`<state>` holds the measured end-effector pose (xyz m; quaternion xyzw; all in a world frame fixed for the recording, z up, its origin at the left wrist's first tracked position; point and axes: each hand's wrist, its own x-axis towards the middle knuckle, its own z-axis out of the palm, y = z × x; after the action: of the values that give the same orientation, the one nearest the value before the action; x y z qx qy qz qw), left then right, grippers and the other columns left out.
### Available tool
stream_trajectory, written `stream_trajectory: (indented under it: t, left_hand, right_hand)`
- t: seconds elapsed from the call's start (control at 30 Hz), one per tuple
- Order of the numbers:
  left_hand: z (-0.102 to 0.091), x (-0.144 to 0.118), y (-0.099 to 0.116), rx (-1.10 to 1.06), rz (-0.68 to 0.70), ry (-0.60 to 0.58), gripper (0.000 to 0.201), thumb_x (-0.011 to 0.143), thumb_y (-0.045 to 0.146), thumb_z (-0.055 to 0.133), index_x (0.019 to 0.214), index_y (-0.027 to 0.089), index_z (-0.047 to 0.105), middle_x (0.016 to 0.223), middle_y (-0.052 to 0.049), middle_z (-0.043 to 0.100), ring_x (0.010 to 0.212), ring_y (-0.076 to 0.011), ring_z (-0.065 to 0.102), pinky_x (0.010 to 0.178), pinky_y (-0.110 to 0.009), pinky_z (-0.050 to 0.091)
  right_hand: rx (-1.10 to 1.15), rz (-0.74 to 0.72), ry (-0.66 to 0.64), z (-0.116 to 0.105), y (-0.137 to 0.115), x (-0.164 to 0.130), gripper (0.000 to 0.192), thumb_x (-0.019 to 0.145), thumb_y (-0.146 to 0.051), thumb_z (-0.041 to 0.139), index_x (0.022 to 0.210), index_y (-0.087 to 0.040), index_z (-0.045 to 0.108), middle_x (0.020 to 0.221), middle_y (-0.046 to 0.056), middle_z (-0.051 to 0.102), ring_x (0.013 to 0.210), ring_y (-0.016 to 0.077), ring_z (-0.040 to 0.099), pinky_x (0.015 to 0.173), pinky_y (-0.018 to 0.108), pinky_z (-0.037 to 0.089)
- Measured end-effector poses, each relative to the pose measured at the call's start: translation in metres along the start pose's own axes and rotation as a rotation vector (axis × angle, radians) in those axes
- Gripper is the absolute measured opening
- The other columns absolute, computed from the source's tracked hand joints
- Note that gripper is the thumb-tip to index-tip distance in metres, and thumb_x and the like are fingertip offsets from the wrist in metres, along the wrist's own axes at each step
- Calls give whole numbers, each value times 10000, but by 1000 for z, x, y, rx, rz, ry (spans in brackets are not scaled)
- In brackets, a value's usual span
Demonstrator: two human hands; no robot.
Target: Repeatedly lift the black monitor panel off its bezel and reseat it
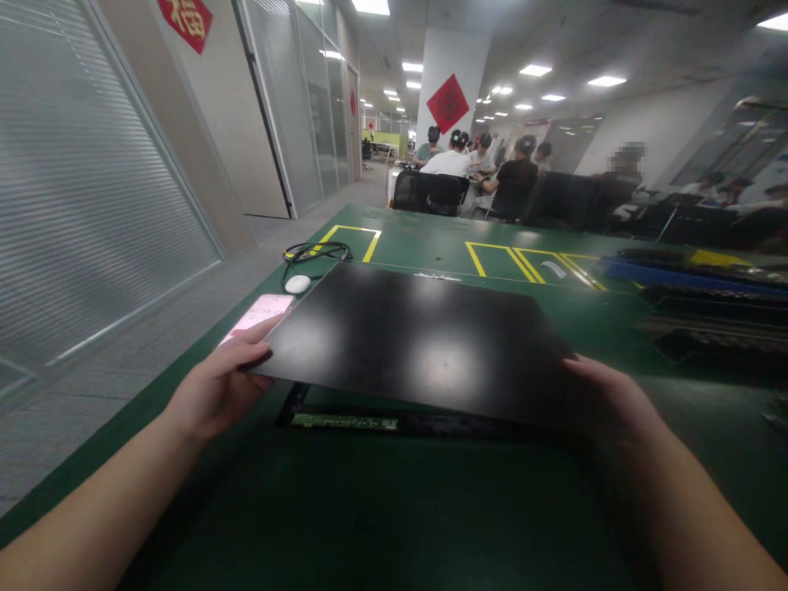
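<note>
A large flat black panel [419, 336] is held a little above the green table [431, 509], its near edge raised. My left hand [218, 386] grips the panel's near left corner, thumb on top. My right hand [607, 394] grips the near right corner. Under the panel's near edge lies a dark frame with a thin green circuit strip [345, 422]. A phone with a lit pink screen [258, 314] lies just beyond my left hand.
A white round device [298, 284] and a coiled black cable [317, 251] lie at the far left. Yellow marked boxes [510, 258] cross the far table. Dark trays and a blue strip [689, 279] are stacked at right. Several people sit at desks beyond.
</note>
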<state>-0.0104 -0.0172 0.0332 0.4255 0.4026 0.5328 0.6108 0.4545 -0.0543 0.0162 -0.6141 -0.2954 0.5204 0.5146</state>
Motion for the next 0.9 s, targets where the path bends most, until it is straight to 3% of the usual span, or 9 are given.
stream_trajectory:
  t: [0.1, 0.27, 0.53, 0.7, 0.9]
  left_hand:
    - [-2, 0, 3, -20, 47, 19, 454, 777, 235, 664, 1226, 184, 710, 1150, -32, 768, 1045, -244, 670, 802, -250, 554]
    - [-4, -1, 6, -20, 77, 103, 431, 736, 221, 693, 1165, 206, 739, 1113, -13, 779, 1016, -235, 669, 781, -236, 558]
    - [-5, 1, 1, 29, 53, 17, 517, 757, 268, 719, 1271, 217, 681, 1224, -5, 741, 1110, -232, 643, 823, -218, 544]
    - [0, 1, -6, 42, 16, -45, 575, 759, 260, 744, 1324, 232, 641, 1332, -16, 686, 1178, -239, 622, 876, -216, 533]
    - [3, 0, -18, 18, -64, -56, 555, 800, 238, 744, 1341, 250, 621, 1292, -31, 712, 1128, -238, 669, 852, -225, 557]
  right_hand:
    - [86, 64, -86, 0, -1, 4, 382, 705, -238, 624, 1075, -187, 703, 1000, 90, 752, 888, 242, 714, 789, 385, 572]
    - [75, -13, -88, 1, 2, 9, 431, 737, -199, 615, 1165, -159, 651, 1039, 112, 747, 870, 200, 715, 742, 305, 567]
    - [-4, -28, 36, -1, 4, 11, 532, 757, -231, 606, 1284, -189, 548, 966, 136, 760, 850, 237, 729, 750, 358, 553]
    - [-176, -136, 156, -8, 10, 18, 565, 714, -309, 669, 1263, -195, 600, 920, 110, 769, 727, 190, 680, 573, 265, 463]
    - [-234, -131, 293, -8, 10, 21, 476, 659, -327, 678, 1107, -169, 659, 795, 101, 762, 560, 145, 567, 467, 228, 360]
